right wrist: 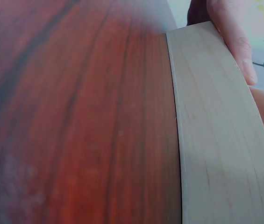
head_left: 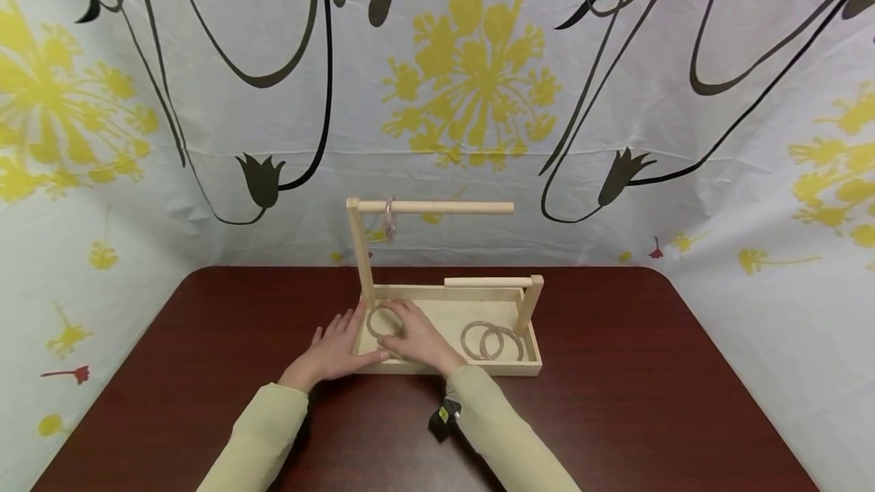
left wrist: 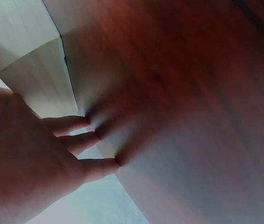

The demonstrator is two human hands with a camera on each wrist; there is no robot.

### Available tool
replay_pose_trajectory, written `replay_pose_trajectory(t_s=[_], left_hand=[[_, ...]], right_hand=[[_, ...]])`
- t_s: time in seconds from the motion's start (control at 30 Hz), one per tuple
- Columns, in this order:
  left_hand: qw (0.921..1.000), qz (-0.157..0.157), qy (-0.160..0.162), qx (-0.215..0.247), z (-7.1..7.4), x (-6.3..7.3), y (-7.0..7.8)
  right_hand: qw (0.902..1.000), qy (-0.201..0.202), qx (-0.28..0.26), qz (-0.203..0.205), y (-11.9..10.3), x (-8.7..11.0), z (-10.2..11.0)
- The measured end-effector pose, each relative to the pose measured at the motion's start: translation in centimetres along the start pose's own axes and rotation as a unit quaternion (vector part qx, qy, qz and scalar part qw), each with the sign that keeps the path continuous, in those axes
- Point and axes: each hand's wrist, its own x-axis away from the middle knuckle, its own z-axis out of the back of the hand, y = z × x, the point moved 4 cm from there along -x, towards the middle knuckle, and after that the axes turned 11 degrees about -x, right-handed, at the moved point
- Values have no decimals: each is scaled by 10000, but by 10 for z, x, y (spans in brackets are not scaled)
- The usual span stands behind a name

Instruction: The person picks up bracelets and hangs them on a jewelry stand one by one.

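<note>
A wooden tray (head_left: 437, 368) with two upright posts and horizontal dowels stands on the table. My left hand (head_left: 335, 351) rests against the tray's left end, its fingers stretched out and the thumb over the front wall. In the left wrist view, the left fingers (left wrist: 99, 170) reach down beside the tray's corner. Inside the tray, my right hand (head_left: 418, 340) holds a ring (head_left: 370, 323) by its right side, between thumb and fingers. Two more rings (head_left: 465, 336) overlap in the tray's right part. Another ring (head_left: 390, 226) hangs on the taller dowel (head_left: 451, 207), near its post.
The shorter dowel (head_left: 487, 282) runs leftward from the right post (head_left: 529, 306) with its left end free. The taller dowel's right end is free too. Under the tray is a dark red-brown table (head_left: 615, 401). A patterned white cloth (head_left: 478, 127) hangs behind it.
</note>
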Motion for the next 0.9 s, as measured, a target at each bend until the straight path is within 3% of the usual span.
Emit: replay_pose_trajectory(t_s=[0.57,0.9], left_hand=[[9982,281,264,-453,3,3,2],[9987,308,216,-333,2,3,2]], right_hand=[[9942,-490,954,-101,1,-10,-5],[9924,-427,1138,-180,-1,-7,-5]])
